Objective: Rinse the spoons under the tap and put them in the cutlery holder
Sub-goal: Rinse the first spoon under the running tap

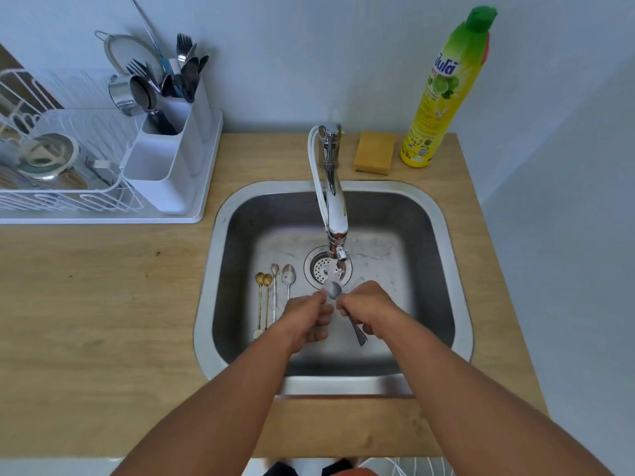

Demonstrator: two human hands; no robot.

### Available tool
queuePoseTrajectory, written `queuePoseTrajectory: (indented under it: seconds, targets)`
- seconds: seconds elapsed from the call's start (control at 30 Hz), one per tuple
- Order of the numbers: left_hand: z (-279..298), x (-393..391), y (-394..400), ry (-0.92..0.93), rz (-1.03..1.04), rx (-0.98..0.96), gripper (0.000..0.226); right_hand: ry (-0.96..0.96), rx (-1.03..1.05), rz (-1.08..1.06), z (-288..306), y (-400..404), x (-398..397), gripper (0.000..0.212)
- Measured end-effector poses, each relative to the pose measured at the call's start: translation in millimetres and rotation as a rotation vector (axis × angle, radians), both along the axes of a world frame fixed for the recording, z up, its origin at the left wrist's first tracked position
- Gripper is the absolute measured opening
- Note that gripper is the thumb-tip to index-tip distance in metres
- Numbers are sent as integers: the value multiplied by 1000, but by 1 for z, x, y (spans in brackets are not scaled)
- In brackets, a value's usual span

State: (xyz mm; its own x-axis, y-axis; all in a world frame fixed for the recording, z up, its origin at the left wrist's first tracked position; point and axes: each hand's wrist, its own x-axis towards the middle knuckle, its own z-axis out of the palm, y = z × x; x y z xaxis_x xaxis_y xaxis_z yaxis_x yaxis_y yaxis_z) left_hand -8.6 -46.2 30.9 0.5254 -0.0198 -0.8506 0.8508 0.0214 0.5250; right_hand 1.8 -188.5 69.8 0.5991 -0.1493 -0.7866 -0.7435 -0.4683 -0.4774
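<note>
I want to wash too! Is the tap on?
On: a water stream falls from the chrome tap onto the silver spoon.

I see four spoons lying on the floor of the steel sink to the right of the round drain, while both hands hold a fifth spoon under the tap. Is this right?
Not quite. In the head view the four spoons, two gold and two silver, lie to the left of the round drain on the steel sink floor, not to the right. The rest holds: the left hand and right hand hold a fifth silver spoon under the chrome tap.
</note>
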Motion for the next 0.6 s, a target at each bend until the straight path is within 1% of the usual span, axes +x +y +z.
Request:
queuePoseTrajectory:
  seconds: [0.1,0.17,0.23,0.3,0.37,0.4,0.5,0.6]
  targets:
    - [-3,4,-9,15,55,-37,28,-34,-38,68,3,3,-3,17]
    - [-6,5,-15,21,147,-67,25,-76,-61,96,4,5,-6,15]
    - [-8,7,-18,18,265,-41,25,-114,-79,104,4,8,-10,18]
    - [-10,10,-20,13,327,12,30,-140,-78,90,4,9,-14,23]
    - [-11,11,-20,2,329,35,33,-164,-84,68,3,10,-16,24]
    - [-11,11,-20,-2,322,34,30,-177,-92,58,2,9,-16,24]
    - [-10,8,-19,-15,336,-55,15,-208,-79,39,1,9,-14,21]
    - [-7,3,-17,-20,366,-129,20,-224,-71,54,0,9,-14,20]
